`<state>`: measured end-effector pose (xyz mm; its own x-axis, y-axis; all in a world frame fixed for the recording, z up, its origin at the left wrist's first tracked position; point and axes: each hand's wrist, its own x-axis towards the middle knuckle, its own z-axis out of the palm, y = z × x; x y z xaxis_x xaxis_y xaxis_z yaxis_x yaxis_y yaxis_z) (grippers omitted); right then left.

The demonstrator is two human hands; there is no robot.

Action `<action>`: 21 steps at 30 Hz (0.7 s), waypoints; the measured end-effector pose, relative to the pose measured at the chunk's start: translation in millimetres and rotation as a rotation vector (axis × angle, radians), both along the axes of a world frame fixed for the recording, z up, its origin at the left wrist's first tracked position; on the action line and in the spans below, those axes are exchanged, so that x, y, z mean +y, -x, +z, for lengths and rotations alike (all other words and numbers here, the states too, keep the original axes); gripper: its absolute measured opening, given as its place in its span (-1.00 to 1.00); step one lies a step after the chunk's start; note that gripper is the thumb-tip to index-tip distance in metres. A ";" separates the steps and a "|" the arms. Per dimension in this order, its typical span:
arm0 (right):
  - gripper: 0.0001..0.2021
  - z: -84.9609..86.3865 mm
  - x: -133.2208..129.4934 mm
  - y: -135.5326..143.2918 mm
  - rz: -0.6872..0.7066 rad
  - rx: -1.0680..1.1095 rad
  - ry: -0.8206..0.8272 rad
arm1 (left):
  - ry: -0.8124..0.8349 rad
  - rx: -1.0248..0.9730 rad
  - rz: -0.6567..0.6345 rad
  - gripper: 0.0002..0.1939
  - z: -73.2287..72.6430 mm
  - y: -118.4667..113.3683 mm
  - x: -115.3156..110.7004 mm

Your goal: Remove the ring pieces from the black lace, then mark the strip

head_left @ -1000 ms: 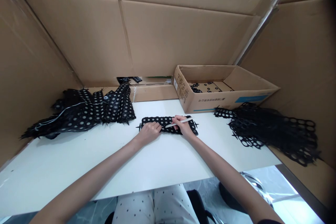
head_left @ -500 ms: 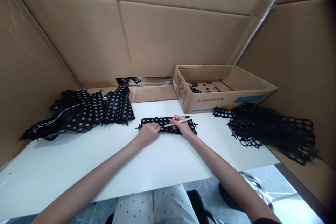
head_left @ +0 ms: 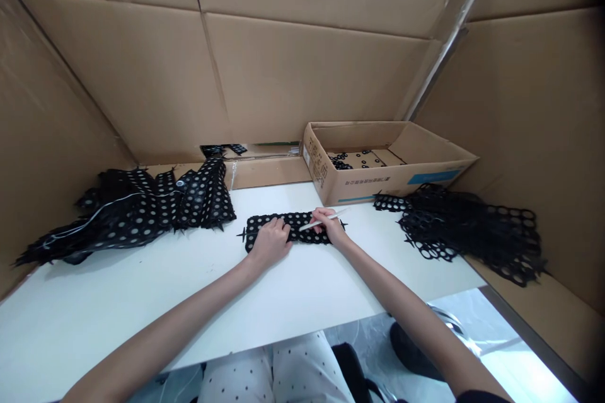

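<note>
A black strip (head_left: 258, 224) with rows of pale round spots lies flat on the white table, with small spiky tabs at its ends. My left hand (head_left: 271, 240) rests on the strip left of its middle, its fingers together and pressing down; whether they pinch any of it is too small to tell. A thin white stick-like tool (head_left: 312, 225) is held in my right hand (head_left: 329, 225) like a pen, its lower-left end at the strip near my left fingers.
A pile of black spotted strips (head_left: 155, 204) lies on the left. At the back right, a cardboard box (head_left: 378, 186) holds small black rings. Black perforated netting (head_left: 472, 227) hangs over the table's right edge. Cardboard walls (head_left: 302, 69) enclose the table.
The view has shifted a little. My left fingers are spread slightly higher over the strip, and the white tool has shifted a little in my right hand's grip.
</note>
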<state>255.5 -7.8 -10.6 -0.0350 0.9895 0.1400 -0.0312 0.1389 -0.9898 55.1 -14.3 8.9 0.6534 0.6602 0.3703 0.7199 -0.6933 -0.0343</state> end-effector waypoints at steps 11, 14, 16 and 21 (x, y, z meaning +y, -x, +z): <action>-0.69 3.9 -3.9 0.7 0.038 -0.032 -0.027 | 0.003 -0.025 -0.132 -0.96 -15.3 2.8 6.1; -0.69 3.4 -3.7 1.0 0.048 -0.045 -0.025 | -0.013 -0.006 -0.142 -0.92 -16.4 2.3 7.0; -0.69 3.3 -3.9 1.5 0.063 -0.059 -0.026 | -0.030 0.003 -0.153 -0.91 -16.6 2.2 7.0; -0.68 4.0 -5.8 4.0 0.104 -0.161 -0.069 | -0.004 -0.009 -0.135 -0.93 -15.1 1.6 7.1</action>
